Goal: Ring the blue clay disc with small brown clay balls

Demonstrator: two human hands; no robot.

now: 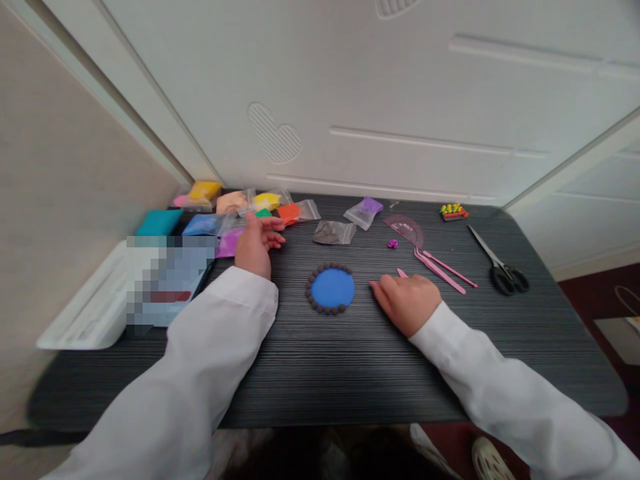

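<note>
R hand (pixel 407 303) | blue disc (pixel 333 288) | near, to its L, apart

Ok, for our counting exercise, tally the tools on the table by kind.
Scissors: 1
Protractor: 1
Pink tweezers: 1
Thin pink stick: 1
Pink tool, partly hidden by the right hand: 1
Total: 5

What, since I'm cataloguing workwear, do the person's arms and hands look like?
Both arms are in loose, plain white long sleeves: the left sleeve and the right sleeve reach the wrists, with no visible markings. The left hand and right hand are bare, with no gloves showing.
</note>
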